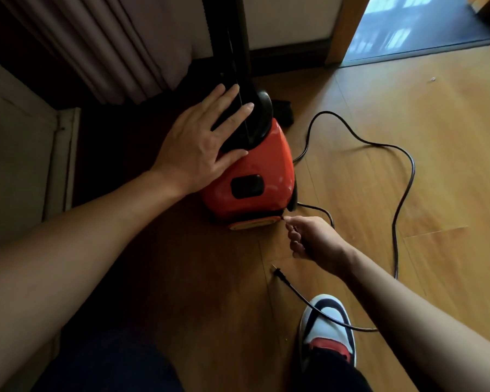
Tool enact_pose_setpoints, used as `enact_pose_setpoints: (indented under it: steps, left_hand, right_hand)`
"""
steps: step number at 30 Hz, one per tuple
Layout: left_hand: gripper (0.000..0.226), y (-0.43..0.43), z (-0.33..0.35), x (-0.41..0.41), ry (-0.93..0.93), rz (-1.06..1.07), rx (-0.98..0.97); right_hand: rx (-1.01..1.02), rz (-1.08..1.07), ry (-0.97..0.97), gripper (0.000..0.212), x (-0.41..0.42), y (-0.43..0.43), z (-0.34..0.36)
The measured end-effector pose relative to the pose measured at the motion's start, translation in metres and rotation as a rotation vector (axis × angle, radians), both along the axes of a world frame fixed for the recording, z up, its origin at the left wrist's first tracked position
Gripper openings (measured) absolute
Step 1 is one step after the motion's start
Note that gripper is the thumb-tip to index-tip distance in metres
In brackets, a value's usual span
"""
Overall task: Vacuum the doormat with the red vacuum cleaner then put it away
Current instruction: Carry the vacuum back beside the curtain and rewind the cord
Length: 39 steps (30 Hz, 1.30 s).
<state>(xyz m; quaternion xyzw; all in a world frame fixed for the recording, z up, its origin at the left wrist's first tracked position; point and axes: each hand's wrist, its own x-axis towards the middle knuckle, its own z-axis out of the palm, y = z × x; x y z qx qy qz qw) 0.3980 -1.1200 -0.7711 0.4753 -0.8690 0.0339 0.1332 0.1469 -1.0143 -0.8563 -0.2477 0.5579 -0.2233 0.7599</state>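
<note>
- Head view, left hand (198, 142): flat, fingers spread wide, resting on top of the red vacuum cleaner (255, 165) and partly over its black collar.
- Red vacuum cleaner: stands on the wooden floor (408, 108), under the left hand and just beyond the right hand (311, 239). It has a black panel on top; no brand or writing can be read.
- Right hand: fingers curled, thumb and forefinger pinching the power cord (402, 199) at the cleaner's near corner; the contact is small and hard to make out.
- Power cord: loops on the floor right of both hands, passes under the right forearm, then crosses a shoe (327, 326).
- Plug (277, 272): on the floor, nearer than the right hand.
- Black hose (229, 38): rises beyond the left hand, cut off at the top.
- Dark mat (425, 29): far beyond the right hand, in the doorway, cut off.
</note>
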Motion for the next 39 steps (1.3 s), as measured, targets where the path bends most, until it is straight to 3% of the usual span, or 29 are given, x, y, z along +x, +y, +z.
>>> enact_pose_setpoints:
  steps: [2, 3, 6, 8, 10, 14, 16, 18, 24, 28, 32, 35, 39]
  left_hand:
    - [0.069, 0.002, -0.001, -0.002, 0.006, 0.014, 0.002]
    - [0.069, 0.002, -0.002, -0.002, 0.004, 0.023, -0.001]
    - [0.069, 0.0, -0.001, 0.001, -0.029, 0.025, -0.025]
    - [0.069, 0.0, -0.001, -0.002, -0.036, 0.02, -0.026]
    - [0.069, 0.002, -0.003, -0.008, -0.023, 0.018, -0.024]
    - [0.068, 0.006, -0.005, -0.013, -0.041, 0.037, -0.056]
    - [0.068, 0.006, -0.004, -0.013, -0.038, 0.033, -0.057]
    - [0.068, 0.006, -0.004, -0.014, -0.029, 0.036, -0.052]
    - [0.069, 0.007, -0.003, -0.016, -0.07, 0.051, -0.06]
    - [0.07, 0.007, 0.001, -0.017, -0.082, 0.045, -0.038]
    - [0.07, 0.009, 0.006, -0.016, -0.108, 0.043, -0.024]
    - [0.07, 0.01, 0.007, -0.015, -0.121, 0.05, -0.028]
    - [0.071, 0.01, 0.004, -0.015, -0.121, 0.059, -0.026]
  right_hand:
    - [0.046, 0.013, -0.154, 0.014, -0.009, 0.002, 0.015]
    - [-0.008, 0.107, -0.142, 0.013, -0.014, 0.003, 0.02]
    - [-0.179, 0.676, 0.232, 0.029, -0.035, 0.002, 0.046]
    - [-0.14, 0.839, 0.36, 0.03, -0.05, -0.004, 0.064]
    - [-0.094, 0.709, 0.281, 0.025, -0.062, -0.008, 0.077]
    - [-0.15, 0.245, -0.244, 0.02, -0.06, 0.008, 0.083]
    - [-0.186, 0.186, -0.431, 0.028, -0.045, 0.02, 0.082]
    - [-0.246, 0.19, -0.454, 0.038, -0.021, 0.03, 0.085]
    - [-0.612, 0.266, -0.082, 0.042, 0.063, 0.062, 0.073]
    - [-0.776, 0.515, 0.119, 0.034, 0.096, 0.066, 0.041]
    - [-0.619, 0.75, 0.245, 0.03, 0.125, 0.058, 0.004]
    - [-0.475, 0.807, 0.387, 0.043, 0.13, 0.044, -0.028]
    - [-0.463, 0.802, 0.378, 0.033, 0.122, 0.034, -0.041]
